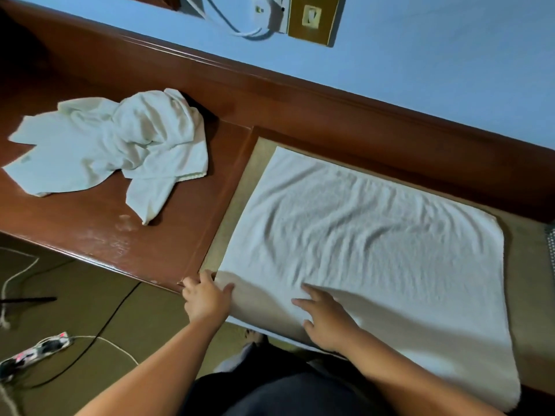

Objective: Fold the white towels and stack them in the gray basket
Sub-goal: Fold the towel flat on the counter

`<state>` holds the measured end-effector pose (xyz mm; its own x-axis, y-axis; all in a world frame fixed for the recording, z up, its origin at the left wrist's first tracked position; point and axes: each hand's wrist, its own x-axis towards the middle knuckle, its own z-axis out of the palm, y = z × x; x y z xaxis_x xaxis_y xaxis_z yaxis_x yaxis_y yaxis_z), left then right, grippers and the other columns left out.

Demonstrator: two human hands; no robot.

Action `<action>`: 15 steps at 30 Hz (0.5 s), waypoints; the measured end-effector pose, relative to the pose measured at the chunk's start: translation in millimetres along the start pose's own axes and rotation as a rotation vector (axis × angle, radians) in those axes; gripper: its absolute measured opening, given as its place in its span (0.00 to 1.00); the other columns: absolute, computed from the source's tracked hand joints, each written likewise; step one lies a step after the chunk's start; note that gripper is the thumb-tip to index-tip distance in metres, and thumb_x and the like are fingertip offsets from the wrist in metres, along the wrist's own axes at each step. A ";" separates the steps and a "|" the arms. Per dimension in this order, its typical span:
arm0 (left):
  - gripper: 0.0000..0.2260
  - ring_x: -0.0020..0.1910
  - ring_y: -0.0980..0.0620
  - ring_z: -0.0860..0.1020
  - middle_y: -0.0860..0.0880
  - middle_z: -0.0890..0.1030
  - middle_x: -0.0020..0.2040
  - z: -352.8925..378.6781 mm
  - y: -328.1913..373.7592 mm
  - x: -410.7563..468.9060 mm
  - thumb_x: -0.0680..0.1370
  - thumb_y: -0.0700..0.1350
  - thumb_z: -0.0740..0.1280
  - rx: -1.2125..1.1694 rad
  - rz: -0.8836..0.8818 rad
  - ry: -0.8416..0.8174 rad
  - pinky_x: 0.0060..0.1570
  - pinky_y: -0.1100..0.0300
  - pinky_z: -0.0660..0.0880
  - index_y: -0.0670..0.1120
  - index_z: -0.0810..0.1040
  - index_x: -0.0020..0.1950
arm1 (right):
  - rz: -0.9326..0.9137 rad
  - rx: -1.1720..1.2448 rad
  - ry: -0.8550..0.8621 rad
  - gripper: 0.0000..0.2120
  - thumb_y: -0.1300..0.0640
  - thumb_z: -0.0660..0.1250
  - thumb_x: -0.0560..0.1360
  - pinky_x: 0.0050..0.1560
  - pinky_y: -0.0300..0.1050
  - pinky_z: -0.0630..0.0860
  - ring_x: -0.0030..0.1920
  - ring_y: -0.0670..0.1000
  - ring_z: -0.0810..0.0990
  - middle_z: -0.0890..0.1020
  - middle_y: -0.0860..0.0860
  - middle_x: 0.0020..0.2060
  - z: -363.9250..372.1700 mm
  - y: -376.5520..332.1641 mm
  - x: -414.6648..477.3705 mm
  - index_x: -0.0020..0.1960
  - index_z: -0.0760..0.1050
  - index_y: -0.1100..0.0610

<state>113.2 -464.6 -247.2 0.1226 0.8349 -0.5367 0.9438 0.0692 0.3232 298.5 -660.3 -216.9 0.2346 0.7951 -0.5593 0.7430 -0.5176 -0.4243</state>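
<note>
1. White terry cloth fills the lower right of the frame: one towel lies spread, apparently already doubled, on a tan inset panel of the brown wooden desk.
2. The left hand sits at the towel's lower-left corner, fingers curled over the edge with the thumb lying on top; whether it actually pinches the cloth I cannot tell.
3. The right hand rests open and flat on the near edge, fingers spread, pressing down rather than holding anything.
4. The step looks like squaring and smoothing before the next fold. To do it well, keep the flat hand anchoring the near edge, draw the corner taut, and sweep the diagonal wrinkles in the middle outward so the edges line up.
5. A second, crumpled towel waits in the upper left, well apart from the first.
6. The gray basket is not identifiable; only a sliver of something gray shows at the right edge.
</note>
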 end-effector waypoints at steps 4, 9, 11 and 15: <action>0.21 0.64 0.40 0.67 0.44 0.66 0.64 -4.7 -0.5 10.4 0.76 0.60 0.70 0.014 0.092 -0.032 0.61 0.45 0.71 0.48 0.75 0.63 | -0.054 -0.100 -0.054 0.26 0.55 0.60 0.80 0.76 0.47 0.56 0.79 0.52 0.53 0.52 0.47 0.81 -6.3 -18.7 19.5 0.78 0.63 0.44; 0.21 0.60 0.43 0.69 0.48 0.70 0.59 -1.8 -20.9 8.6 0.76 0.63 0.68 0.134 0.272 -0.016 0.59 0.49 0.71 0.51 0.79 0.62 | -0.133 -0.214 -0.016 0.28 0.55 0.59 0.80 0.69 0.51 0.67 0.73 0.57 0.65 0.56 0.51 0.79 -17.0 -47.4 53.7 0.79 0.58 0.49; 0.18 0.58 0.43 0.70 0.49 0.72 0.57 3.5 -35.2 6.2 0.76 0.62 0.68 0.157 0.362 0.019 0.56 0.48 0.70 0.50 0.79 0.58 | -0.222 -0.302 0.012 0.30 0.58 0.60 0.79 0.63 0.54 0.72 0.68 0.59 0.70 0.54 0.53 0.79 -19.8 -62.2 74.9 0.79 0.57 0.48; 0.11 0.51 0.42 0.76 0.49 0.76 0.50 19.0 -63.4 -9.6 0.76 0.54 0.70 0.148 0.457 0.020 0.48 0.48 0.69 0.48 0.74 0.50 | -0.483 -0.439 -0.019 0.38 0.67 0.61 0.75 0.54 0.54 0.76 0.61 0.59 0.75 0.50 0.53 0.80 -20.1 -100.0 114.9 0.79 0.55 0.43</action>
<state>58.1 -487.4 -277.3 0.5307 0.7721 -0.3497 0.8283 -0.3848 0.4073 263.7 -510.8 -224.4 -0.1981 0.8978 -0.3932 0.9500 0.0771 -0.3027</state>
